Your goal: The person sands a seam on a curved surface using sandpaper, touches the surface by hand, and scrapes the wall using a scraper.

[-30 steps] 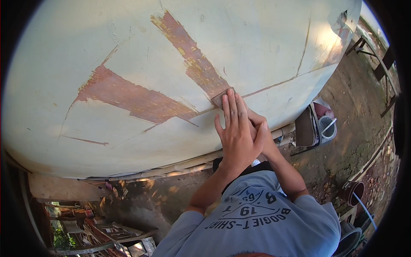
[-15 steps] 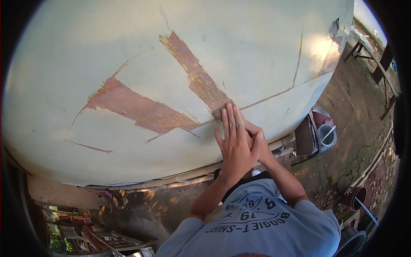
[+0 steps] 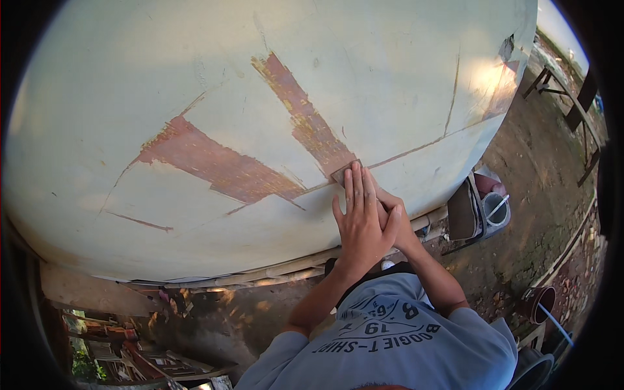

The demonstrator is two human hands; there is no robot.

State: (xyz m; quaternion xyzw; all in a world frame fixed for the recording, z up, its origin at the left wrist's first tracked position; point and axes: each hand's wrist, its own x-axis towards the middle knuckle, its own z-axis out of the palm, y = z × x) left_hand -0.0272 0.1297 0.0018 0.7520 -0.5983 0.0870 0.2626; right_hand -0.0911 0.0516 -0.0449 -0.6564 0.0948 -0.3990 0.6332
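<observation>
A small flat brownish sanding block (image 3: 342,174) lies against a large, curved pale green panel (image 3: 227,84). It touches the lower end of a narrow reddish-brown sanded strip (image 3: 305,117). Stretched flat over the block and over my other hand is my left hand (image 3: 361,227), fingertips on the block and thumb out to the right. Underneath, my right hand (image 3: 398,218) presses the block; its fingers are mostly covered. Left of the strip, a broader bare patch (image 3: 201,159) shows the same reddish-brown with yellow flecks. Thin brown lines run across the panel.
On the right, a grey bucket (image 3: 496,208) with a stick in it stands beside a dark board (image 3: 463,211). A brown pail (image 3: 538,304) with a blue handle is lower right. Wood scraps (image 3: 140,361) lie at lower left, and a bench (image 3: 575,97) stands far right.
The panel and my hands appear slightly farther right and lower, as the view has shifted. The sanding block stays at nearly the same spot at the strip's lower end.
</observation>
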